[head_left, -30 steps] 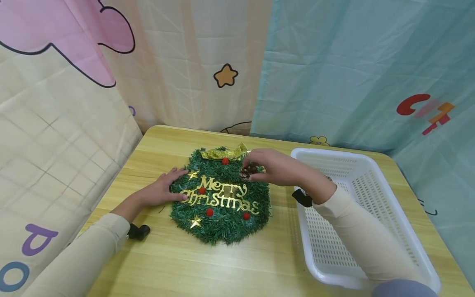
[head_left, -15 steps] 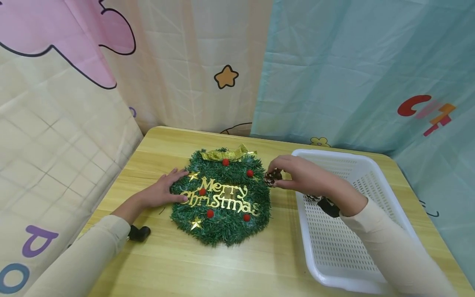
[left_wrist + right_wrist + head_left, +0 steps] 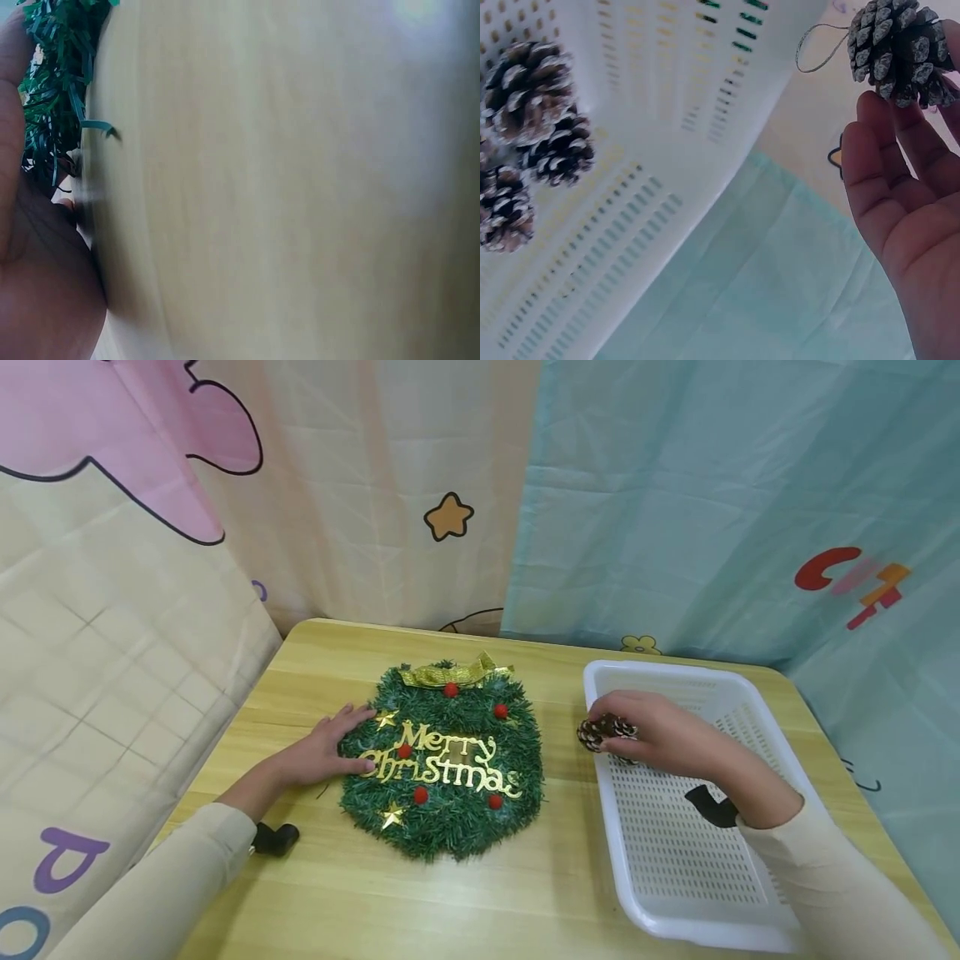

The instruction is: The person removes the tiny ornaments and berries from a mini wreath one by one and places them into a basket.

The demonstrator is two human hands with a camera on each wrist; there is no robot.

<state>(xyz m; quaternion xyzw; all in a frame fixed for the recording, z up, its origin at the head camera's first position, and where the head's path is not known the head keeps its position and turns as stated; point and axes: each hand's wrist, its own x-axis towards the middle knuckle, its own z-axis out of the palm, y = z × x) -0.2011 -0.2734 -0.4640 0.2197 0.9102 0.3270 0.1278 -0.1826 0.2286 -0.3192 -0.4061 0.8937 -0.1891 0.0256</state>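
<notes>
My right hand (image 3: 656, 735) pinches a brown pine cone (image 3: 591, 735) with pale-tipped scales above the left rim of a white plastic basket (image 3: 613, 843). A thin looped string hangs from this pine cone (image 3: 892, 52) in the right wrist view. Inside the basket, several more pine cones (image 3: 529, 90) lie clustered. On the table, a green tinsel wreath (image 3: 442, 831) lies flat with gold "Merry Christmas" lettering, gold stars, red balls and a gold ribbon (image 3: 442, 675) at its top. My left hand (image 3: 322, 756) rests with spread, fairly straight fingers on the wreath's left edge.
The wooden table (image 3: 420, 910) carries the wreath at left and the basket at right. Printed curtains (image 3: 375, 527) hang close behind and beside it. Black straps (image 3: 274, 840) are visible at both wrists.
My right hand has moved right with the pine cone, from over the wreath to the basket's rim. A red ball at the wreath's upper right has come into view. The left hand stays put.
</notes>
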